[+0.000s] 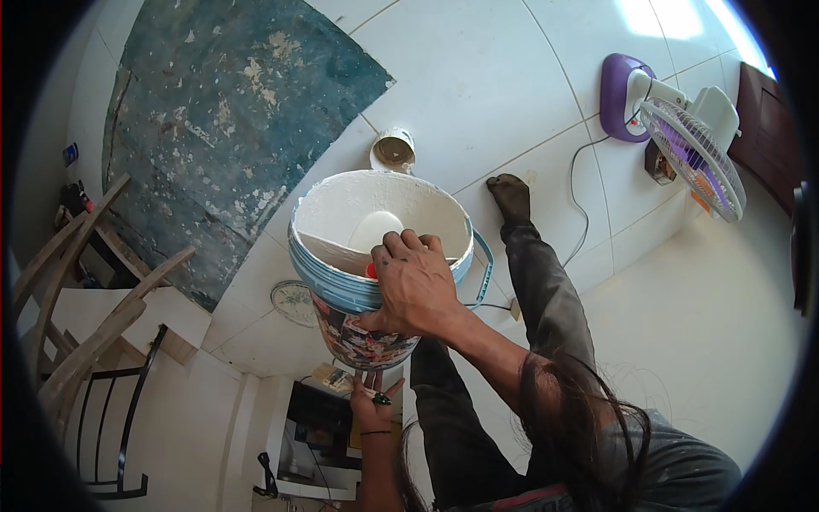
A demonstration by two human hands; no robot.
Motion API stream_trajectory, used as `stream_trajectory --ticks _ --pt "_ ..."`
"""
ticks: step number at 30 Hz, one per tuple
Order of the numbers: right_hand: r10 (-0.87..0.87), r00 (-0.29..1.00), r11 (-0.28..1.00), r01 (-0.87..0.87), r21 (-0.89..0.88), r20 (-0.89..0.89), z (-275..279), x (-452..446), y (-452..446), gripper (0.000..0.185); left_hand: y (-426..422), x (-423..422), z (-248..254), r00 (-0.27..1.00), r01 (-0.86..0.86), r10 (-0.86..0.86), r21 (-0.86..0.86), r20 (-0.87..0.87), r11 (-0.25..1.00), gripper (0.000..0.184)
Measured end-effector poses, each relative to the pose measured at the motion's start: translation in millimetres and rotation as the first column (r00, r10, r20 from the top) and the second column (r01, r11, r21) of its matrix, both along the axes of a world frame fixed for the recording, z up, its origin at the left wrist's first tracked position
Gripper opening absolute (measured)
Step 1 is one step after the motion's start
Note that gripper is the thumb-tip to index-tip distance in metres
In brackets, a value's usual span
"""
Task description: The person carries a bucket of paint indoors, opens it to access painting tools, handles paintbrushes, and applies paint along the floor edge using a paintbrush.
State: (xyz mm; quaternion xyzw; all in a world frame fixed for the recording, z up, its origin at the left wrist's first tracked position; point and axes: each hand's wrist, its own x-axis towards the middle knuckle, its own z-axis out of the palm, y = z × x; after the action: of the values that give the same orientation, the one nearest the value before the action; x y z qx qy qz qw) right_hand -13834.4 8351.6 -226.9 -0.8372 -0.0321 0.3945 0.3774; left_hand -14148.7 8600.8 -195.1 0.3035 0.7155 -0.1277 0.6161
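The head view centres on a large, round plastic bucket with a light-blue band, a printed side and a white-smeared interior [358,337]. The right hand [416,282] holds its rim at about five o'clock, fingers curled over the inside and thumb pressed outside; a small red part [371,270] shows just beside the fingertips. The bucket's curved light-blue handle [486,271] hangs at three o'clock.

At six o'clock, below the base, is the left hand [374,410], several fingers spread upward. A flat paintbrush with pale bristles and a dark green handle end [331,376] lies across it; how firmly the fingers pinch the brush cannot be told, nor whether they touch the base.

An open, white-smeared cylindrical can [394,154] stands at twelve o'clock, near the rim. A paint-spotted, dark green sheet [205,111] spreads between ten and eleven o'clock over white floor tiles [465,51]. At eight o'clock lies a round, white-smeared disc [293,300]. The person's dark-covered foot [510,198] is at two o'clock, with a purple-and-white electric fan [695,158] farther out that way. Curved wooden legs [94,341] stand around nine o'clock.
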Motion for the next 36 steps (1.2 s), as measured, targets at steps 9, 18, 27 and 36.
stream_trajectory --ticks 9,18,27,36 --pt "0.02 1.0 1.0 -0.02 0.001 -0.008 4 10 -6 0.073 -3 1 9 1.0 0.007 -0.006 -0.019 0.02 1.0 0.06" --pt "-0.026 1.0 1.0 0.026 0.003 0.012 -5 12 -10 0.077 -19 21 22 1.0 0.022 -0.022 0.023 0.001 0.999 0.055" --pt "-0.047 0.998 0.999 0.047 0.015 0.03 -3 17 -12 0.077 -18 23 25 0.999 0.032 -0.032 0.026 0.02 0.999 0.059" --pt "-0.033 0.999 0.999 0.033 0.013 0.033 0 26 -15 0.076 -10 19 23 0.997 -0.005 0.007 -0.018 0.073 1.0 0.063"
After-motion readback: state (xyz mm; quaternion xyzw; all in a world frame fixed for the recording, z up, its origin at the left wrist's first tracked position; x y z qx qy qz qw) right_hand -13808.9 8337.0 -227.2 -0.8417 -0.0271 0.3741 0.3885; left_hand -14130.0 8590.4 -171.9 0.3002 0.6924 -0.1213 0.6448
